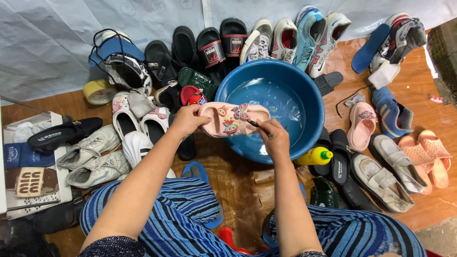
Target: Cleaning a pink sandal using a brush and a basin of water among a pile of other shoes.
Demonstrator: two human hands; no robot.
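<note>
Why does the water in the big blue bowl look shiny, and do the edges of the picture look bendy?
Head view: soft daylight bounces off the water in the round blue plastic basin, making pale glare patches; the pink rubber slipper with charms held by the left hand and right hand is sharp; the wide lens curves the edges; shadows are faint.

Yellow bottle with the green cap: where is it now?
Head view, right of centre: the yellow bottle lies on the floor against the blue basin, beside black slippers.

I seem to be at an informal shoe-washing spot, set on a wooden floor (419,90): dozens of worn shoes (285,38) and sandals (426,152) ring a blue basin (314,95) of water, with a pale sheet (47,43) behind.
</note>
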